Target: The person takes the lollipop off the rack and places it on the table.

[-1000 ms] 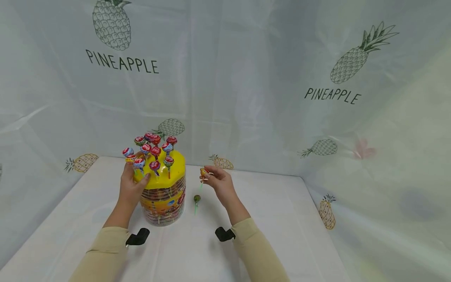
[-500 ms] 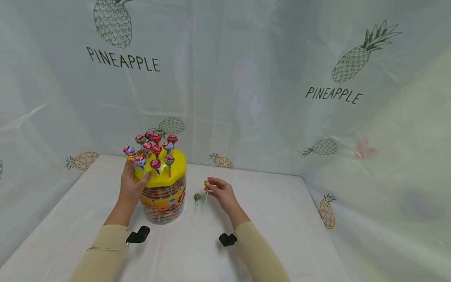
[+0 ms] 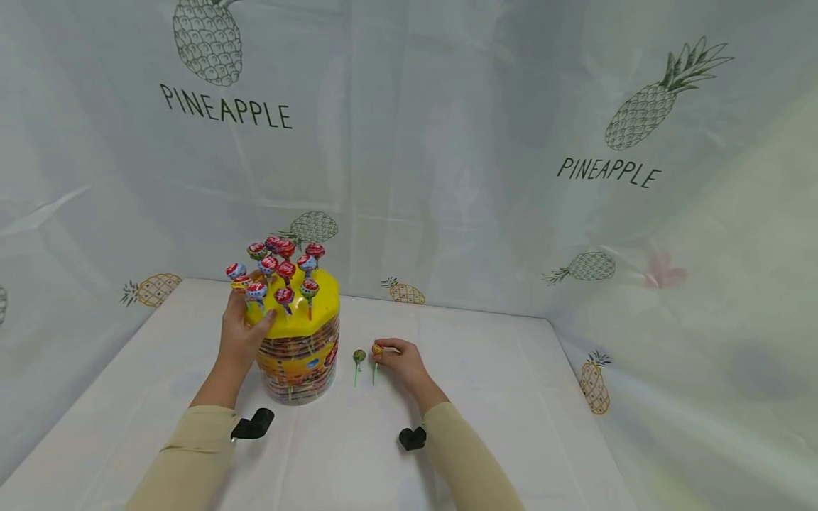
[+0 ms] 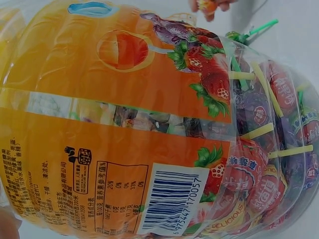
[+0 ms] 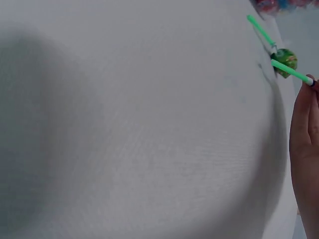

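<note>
Orange lollipop [image 3: 378, 349] pinched by narrow right grip [image 3: 402, 360].
Jar [image 3: 297, 360] held in wide left grip [image 3: 240, 333]; green lollipop [image 3: 359, 355] seen just left of right grip.

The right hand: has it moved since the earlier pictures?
Yes. In the head view, the right hand has come down the picture: its yellow lollipop, once higher than the green lollipop on the table, is now about level beside it.

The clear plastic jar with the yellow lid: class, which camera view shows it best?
The head view: the jar stands upright, nearly whole, yellow lid included. The left wrist view gives its orange label close up, cropped; the right wrist view, at most blurred wrapped candies, top right.
</note>
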The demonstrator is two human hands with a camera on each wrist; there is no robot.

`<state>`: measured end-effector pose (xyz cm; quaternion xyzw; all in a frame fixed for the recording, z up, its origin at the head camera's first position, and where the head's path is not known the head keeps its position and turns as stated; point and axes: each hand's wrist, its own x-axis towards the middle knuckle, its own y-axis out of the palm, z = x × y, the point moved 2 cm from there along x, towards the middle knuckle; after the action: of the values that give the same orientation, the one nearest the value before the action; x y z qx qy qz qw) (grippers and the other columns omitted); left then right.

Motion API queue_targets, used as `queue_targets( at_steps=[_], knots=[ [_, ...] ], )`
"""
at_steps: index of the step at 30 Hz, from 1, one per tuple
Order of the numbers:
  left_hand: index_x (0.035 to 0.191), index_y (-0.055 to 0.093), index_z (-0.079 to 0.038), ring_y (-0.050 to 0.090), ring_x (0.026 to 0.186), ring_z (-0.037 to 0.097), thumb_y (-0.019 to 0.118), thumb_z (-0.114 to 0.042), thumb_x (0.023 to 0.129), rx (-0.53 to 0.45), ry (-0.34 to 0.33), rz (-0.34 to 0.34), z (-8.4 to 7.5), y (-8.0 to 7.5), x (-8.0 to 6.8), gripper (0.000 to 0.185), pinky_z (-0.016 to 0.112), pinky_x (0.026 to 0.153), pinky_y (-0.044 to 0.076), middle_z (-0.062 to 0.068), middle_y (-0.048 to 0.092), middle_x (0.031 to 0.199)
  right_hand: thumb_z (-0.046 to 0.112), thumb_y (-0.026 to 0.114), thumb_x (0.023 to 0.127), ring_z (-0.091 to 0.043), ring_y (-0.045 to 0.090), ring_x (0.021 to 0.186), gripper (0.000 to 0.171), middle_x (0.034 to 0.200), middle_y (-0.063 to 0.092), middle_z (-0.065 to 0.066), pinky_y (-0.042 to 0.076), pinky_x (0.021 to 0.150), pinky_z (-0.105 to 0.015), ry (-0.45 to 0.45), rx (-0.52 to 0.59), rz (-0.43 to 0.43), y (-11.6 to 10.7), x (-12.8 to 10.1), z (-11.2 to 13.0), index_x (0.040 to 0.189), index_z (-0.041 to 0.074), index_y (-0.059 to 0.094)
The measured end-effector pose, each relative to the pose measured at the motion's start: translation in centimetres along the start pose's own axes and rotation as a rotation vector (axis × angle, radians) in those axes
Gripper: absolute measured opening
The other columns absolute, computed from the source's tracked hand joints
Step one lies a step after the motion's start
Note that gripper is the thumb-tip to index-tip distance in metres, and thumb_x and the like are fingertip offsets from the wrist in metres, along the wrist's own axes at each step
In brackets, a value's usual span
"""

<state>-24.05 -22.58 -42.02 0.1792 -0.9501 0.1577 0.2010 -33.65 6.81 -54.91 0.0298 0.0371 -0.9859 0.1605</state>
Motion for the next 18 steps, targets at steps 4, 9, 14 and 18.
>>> queue_targets(
  at_steps=[4, 9, 14, 18],
  knots=[
    [0.153, 0.025, -0.019, 0.044, 0.119, 0.011, 0.057, -0.018, 0.089, 0.004, -0.009, 0.003, 0.01, 0.08, -0.06, 0.072, 0.017, 0.099, 0.041, 0.007, 0.041, 0.141, 0.002, 0.07, 0.087, -0.018, 0.068, 0.094, 0.031, 0.104, 0.07, -0.012, 0.054, 0.081, -0.027, 0.027, -0.07, -0.01, -0.1, 0.22, -0.69, 0.118, 0.002, 0.069],
    [0.153, 0.024, -0.019, 0.045, 0.12, 0.016, 0.058, -0.018, 0.089, 0.023, -0.017, 0.003, 0.05, 0.1, -0.12, 0.072, 0.02, 0.1, 0.042, 0.008, 0.041, 0.142, 0.001, 0.07, 0.086, -0.014, 0.062, 0.077, 0.029, 0.095, 0.069, -0.006, 0.049, 0.065, -0.022, 0.036, -0.175, -0.032, -0.25, 0.44, -0.94, 0.115, 0.007, 0.071],
    [0.153, 0.025, -0.02, 0.045, 0.12, 0.016, 0.059, -0.018, 0.089, 0.019, -0.013, 0.001, 0.14, 0.0, -0.01, 0.072, 0.022, 0.101, 0.042, 0.008, 0.041, 0.141, 0.007, 0.075, 0.085, -0.011, 0.054, 0.067, 0.028, 0.09, 0.07, -0.004, 0.043, 0.056, -0.022, 0.044, -0.219, -0.024, -0.18, 0.66, -0.88, 0.112, 0.01, 0.072],
    [0.153, 0.025, -0.021, 0.044, 0.122, 0.02, 0.059, -0.019, 0.089, 0.02, -0.016, 0.007, 0.07, -0.01, -0.05, 0.073, 0.027, 0.103, 0.042, 0.008, 0.04, 0.142, 0.006, 0.077, 0.083, -0.009, 0.059, 0.072, 0.029, 0.096, 0.07, -0.002, 0.045, 0.059, -0.02, 0.041, -0.231, -0.016, -0.12, 0.86, -1.01, 0.111, 0.008, 0.072]
  ],
)
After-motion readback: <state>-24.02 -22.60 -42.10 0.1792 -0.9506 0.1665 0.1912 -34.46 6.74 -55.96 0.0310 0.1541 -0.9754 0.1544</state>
